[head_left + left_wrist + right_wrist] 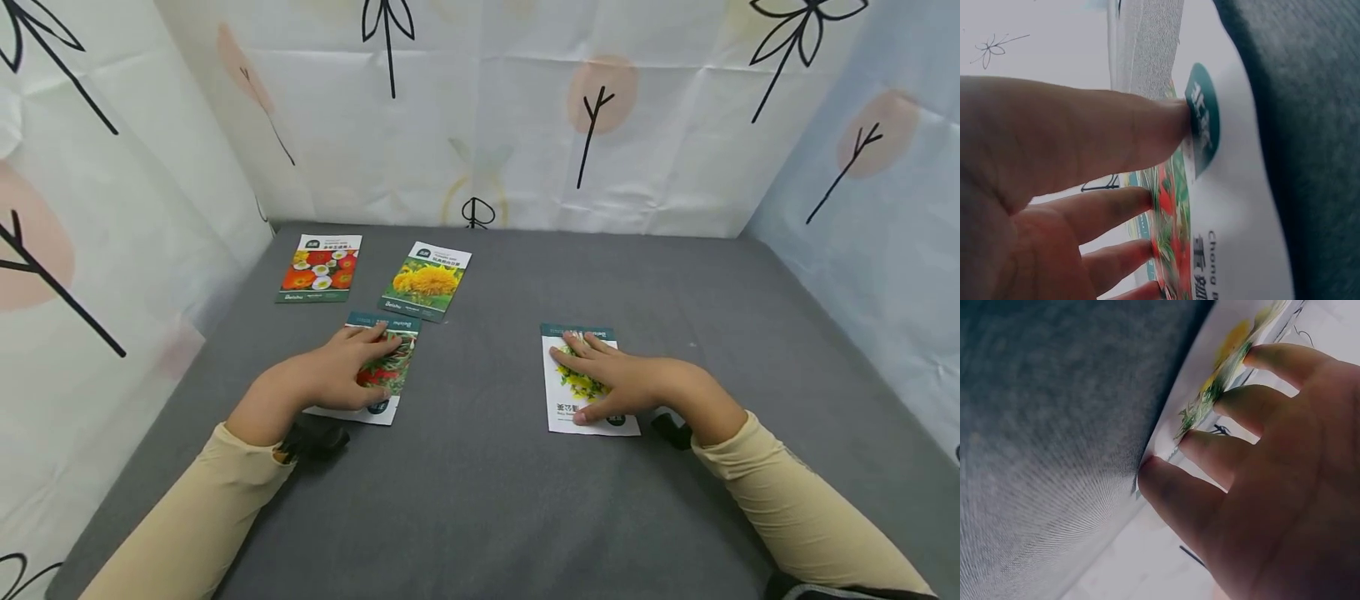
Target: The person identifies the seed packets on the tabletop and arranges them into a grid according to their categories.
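My left hand (pixel 330 377) lies across a seed packet (pixel 387 410) with a red and green plant picture, its fingers spread over it. Close up in the left wrist view, the thumb (pixel 1141 128) touches the packet's green oval logo, and the other fingertips meet the picture. To the right, my right hand (pixel 626 382) rests on a white seed packet (pixel 557 408) showing yellow flowers and green leaves. Its fingertips press on that packet in the right wrist view. Both packets lie upside down to me, green band away, and each is partly hidden under its hand.
Behind my left hand lie two more seed packets: one with red, orange and white flowers (pixel 321 271) and one with large yellow flowers (pixel 427 282). Everything lies on a grey cloth-covered table (pixel 480 492). Patterned white cloth (pixel 517 125) hangs at the back and sides.
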A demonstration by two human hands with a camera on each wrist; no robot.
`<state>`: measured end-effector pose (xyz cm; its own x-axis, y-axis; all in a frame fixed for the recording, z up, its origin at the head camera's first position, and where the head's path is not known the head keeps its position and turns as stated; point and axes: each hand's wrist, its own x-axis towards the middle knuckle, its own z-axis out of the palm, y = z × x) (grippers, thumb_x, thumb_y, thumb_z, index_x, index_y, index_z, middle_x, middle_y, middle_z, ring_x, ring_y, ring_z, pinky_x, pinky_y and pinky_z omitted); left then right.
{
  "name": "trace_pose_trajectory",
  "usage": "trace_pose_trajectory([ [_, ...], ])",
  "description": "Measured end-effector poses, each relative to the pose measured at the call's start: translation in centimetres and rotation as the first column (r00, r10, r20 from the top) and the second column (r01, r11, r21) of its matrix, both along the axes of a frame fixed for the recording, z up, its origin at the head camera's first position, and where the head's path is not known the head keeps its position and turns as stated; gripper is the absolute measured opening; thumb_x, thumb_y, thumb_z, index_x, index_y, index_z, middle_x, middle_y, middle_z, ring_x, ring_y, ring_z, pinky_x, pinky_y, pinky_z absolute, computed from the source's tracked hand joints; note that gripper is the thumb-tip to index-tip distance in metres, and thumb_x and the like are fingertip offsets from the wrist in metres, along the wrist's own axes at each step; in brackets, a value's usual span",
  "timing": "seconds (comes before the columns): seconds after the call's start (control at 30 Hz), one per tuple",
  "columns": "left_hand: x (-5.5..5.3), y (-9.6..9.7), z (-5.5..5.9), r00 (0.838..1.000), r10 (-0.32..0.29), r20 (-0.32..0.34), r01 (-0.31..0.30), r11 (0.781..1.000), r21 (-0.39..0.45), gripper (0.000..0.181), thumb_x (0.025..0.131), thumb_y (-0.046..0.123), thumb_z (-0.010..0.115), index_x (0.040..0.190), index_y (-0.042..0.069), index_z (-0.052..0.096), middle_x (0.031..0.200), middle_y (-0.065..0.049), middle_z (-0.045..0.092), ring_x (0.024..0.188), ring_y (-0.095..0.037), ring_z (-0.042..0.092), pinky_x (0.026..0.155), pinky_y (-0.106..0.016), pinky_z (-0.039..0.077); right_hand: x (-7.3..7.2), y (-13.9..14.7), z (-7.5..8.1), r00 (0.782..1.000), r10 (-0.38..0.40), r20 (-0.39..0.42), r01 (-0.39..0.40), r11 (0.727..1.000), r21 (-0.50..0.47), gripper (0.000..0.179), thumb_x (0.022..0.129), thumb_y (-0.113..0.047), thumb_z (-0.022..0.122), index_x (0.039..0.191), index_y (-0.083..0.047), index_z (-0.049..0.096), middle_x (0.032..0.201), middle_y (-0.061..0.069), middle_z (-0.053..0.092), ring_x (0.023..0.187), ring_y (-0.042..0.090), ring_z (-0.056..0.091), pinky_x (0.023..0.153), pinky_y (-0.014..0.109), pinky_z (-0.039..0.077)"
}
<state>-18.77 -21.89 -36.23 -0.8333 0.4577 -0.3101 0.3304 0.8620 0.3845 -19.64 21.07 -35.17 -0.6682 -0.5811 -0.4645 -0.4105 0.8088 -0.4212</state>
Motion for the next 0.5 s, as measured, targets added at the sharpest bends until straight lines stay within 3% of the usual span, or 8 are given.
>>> trace_pose_trajectory([
  [0.13,0.1,0.1,0.1,1.000,0.005,-0.010,-0.005,1.000,-0.011,0.082,0.098,0.036,0.072,0.167,0.012,0.036,0.176,-0.025,0.018,0.160,-0.058,0.010,0.121,-0.080,0.023,0.0,-0.2,0.2,1.000,0.000,-0.005,0.000,1.000,0.007,0.099,0.096,-0.050,0.075,0.172,-0.022,0.018,0.181,0.012,-0.004,0.165,0.045,-0.010,0.126,0.075,0.012],
  [0.5,0.1,2.2,0.5,1.000,0.002,-0.006,-0.003,0.996,-0.089,0.082,0.099,0.042,0.071,0.166,0.010,0.037,0.174,-0.029,0.018,0.159,-0.059,0.014,0.120,-0.076,0.030,0.2,0.0,0.0,1.000,-0.013,0.003,0.013,1.000,0.005,0.101,0.096,-0.051,0.076,0.172,-0.023,0.018,0.181,0.011,-0.004,0.165,0.044,-0.009,0.126,0.075,0.013],
])
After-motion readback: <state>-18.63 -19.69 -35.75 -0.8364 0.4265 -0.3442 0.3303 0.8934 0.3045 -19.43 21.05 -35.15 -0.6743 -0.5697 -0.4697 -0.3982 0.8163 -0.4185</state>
